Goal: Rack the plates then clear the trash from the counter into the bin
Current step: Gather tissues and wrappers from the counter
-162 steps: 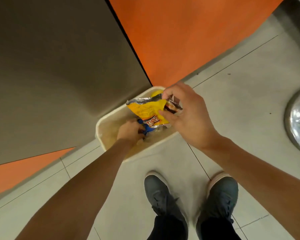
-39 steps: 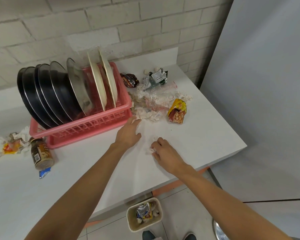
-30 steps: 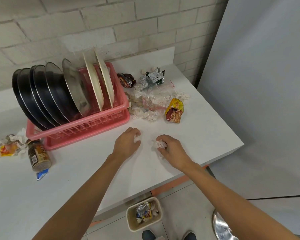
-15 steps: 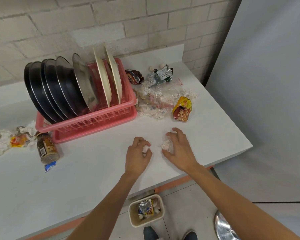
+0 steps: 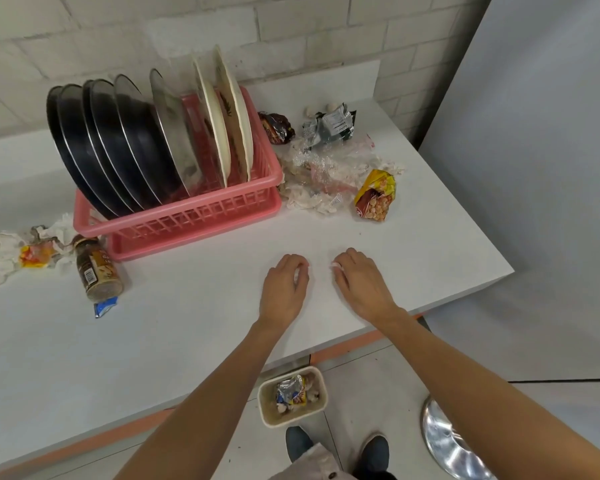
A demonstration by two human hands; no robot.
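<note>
Fingers [image 5: 291,263] of left hand [image 5: 283,289] and right hand [image 5: 361,287] curled tighter than a moment ago over crumpled white paper scraps [image 5: 336,266], mid-frame on white tabletop [image 5: 187,323]; ready for cream plastic bin [image 5: 263,403], lower centre.

Mostly hidden inside right grip [image 5: 362,287]: white scrap [image 5: 336,266]

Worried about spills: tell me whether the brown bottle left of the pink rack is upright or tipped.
Tipped. The brown bottle lies on its side on the counter, its round base facing the camera.
</note>
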